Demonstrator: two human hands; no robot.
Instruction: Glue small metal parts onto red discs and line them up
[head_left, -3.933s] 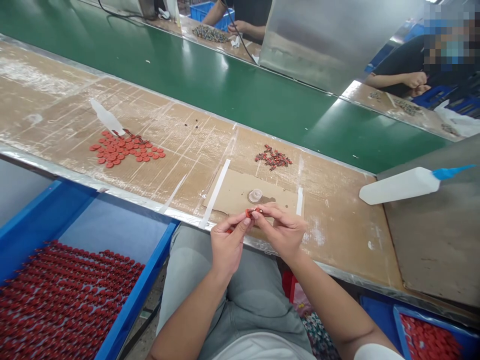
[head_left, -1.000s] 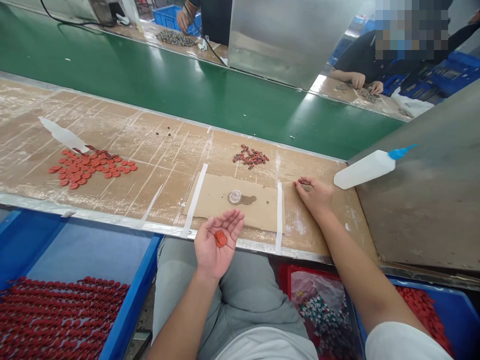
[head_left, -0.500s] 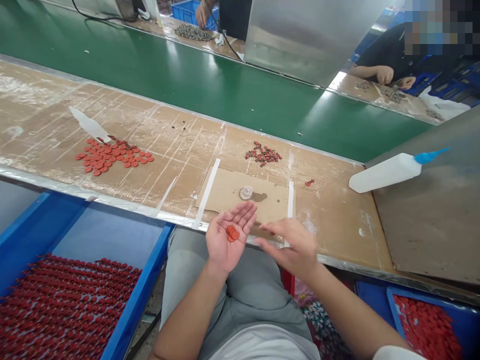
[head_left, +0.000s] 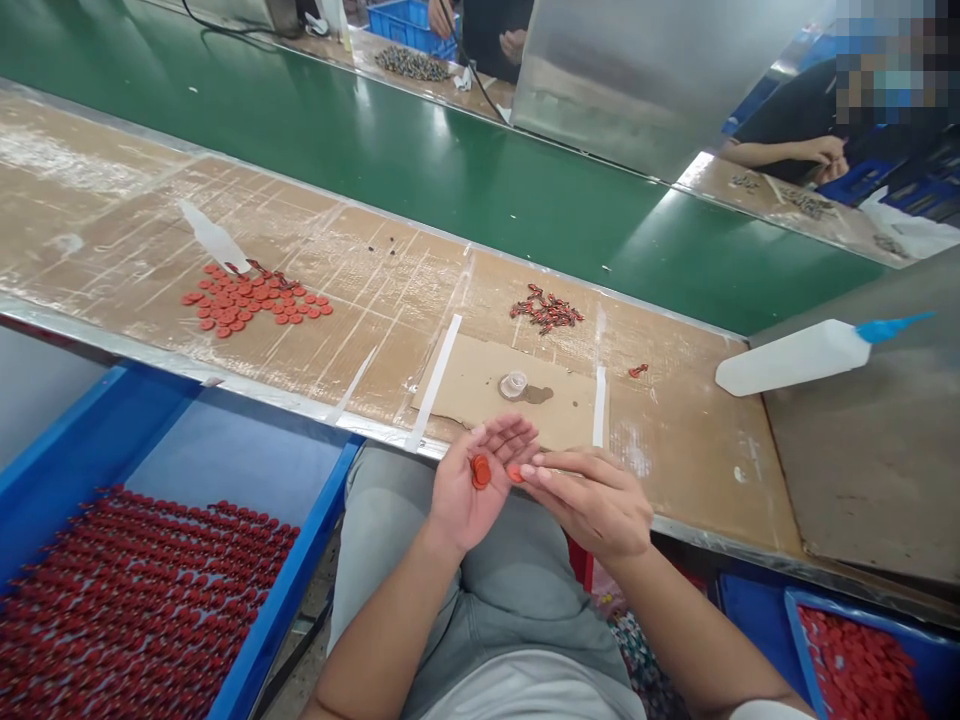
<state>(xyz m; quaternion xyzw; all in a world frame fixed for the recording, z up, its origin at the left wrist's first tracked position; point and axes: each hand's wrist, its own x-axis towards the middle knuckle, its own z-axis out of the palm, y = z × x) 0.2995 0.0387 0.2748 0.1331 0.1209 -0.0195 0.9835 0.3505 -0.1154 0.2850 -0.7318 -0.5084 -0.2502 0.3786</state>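
My left hand (head_left: pixel 472 490) is turned palm up, fingers slightly curled, with several red discs (head_left: pixel 481 472) lying in the palm. Beside it, the thumb and fingers of my right hand (head_left: pixel 592 500) pinch a single red disc (head_left: pixel 515 473) at the edge of the left palm. Just beyond both hands, a small clear cup (head_left: pixel 513 385) stands on a cardboard sheet (head_left: pixel 472 385), next to a dark wet-looking patch. Farther back lies a pile of small red and black parts (head_left: pixel 546 310). One similar part (head_left: pixel 638 371) lies apart on the right.
A pile of red discs (head_left: pixel 240 302) lies left on the bench by a white strip (head_left: pixel 214 238). A white bottle with blue nozzle (head_left: pixel 795 358) leans against the right panel. Blue trays (head_left: pixel 330 490) of red parts flank my legs. Past the green belt (head_left: pixel 420 150), other people's hands work.
My right hand has come in to the left palm and now pinches one red disc there. The whole view has shifted slightly, so the bench appears farther right.
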